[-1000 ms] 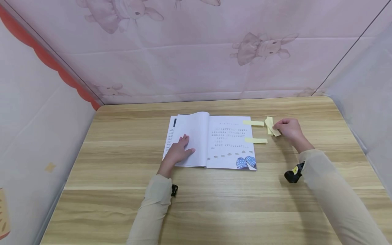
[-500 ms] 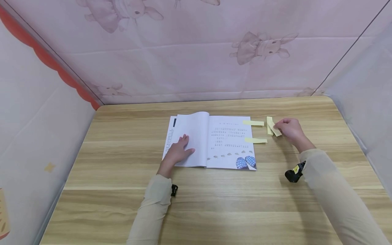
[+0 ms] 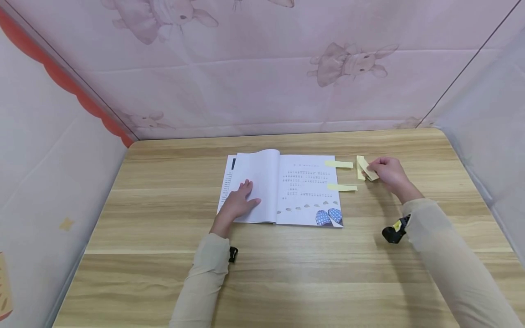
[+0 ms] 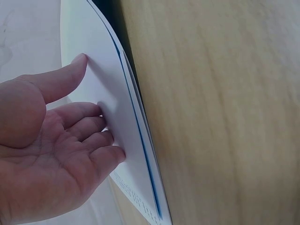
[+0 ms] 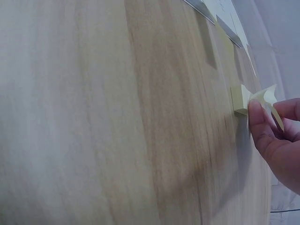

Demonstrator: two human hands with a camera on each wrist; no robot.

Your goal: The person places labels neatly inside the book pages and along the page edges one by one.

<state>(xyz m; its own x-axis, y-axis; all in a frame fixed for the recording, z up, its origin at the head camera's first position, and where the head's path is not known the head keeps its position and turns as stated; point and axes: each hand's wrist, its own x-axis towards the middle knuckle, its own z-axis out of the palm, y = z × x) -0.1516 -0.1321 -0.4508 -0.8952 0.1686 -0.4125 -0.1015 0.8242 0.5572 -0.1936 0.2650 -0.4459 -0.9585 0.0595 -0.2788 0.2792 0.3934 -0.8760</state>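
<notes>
An open book (image 3: 307, 207) lies on the wooden table, with printed text and blue polka-dot shapes on its right page. My left hand (image 3: 237, 205) rests on the blank left-hand page; in the left wrist view its fingertips (image 4: 117, 153) touch the paper and the thumb is spread. Two pale yellow sticky strips, an upper strip (image 3: 338, 164) and a lower strip (image 3: 342, 187), stick out past the right edge. Right of them, my right hand (image 3: 391, 175) pinches another sticky note (image 5: 266, 95), bent between thumb and fingers, at a small yellow sticky-note pad (image 5: 237, 99).
The wooden table (image 3: 311, 278) stretches in front of the book and to both sides. Behind it rises a pink wall covering (image 3: 254, 95) with rabbit pictures. A black wrist camera (image 3: 394, 233) hangs under the right sleeve, low over the tabletop.
The pinched sticky note has changed its bend and slant beside the pad, as the right hand shifted very slightly. The left hand and the book stay as they were.
</notes>
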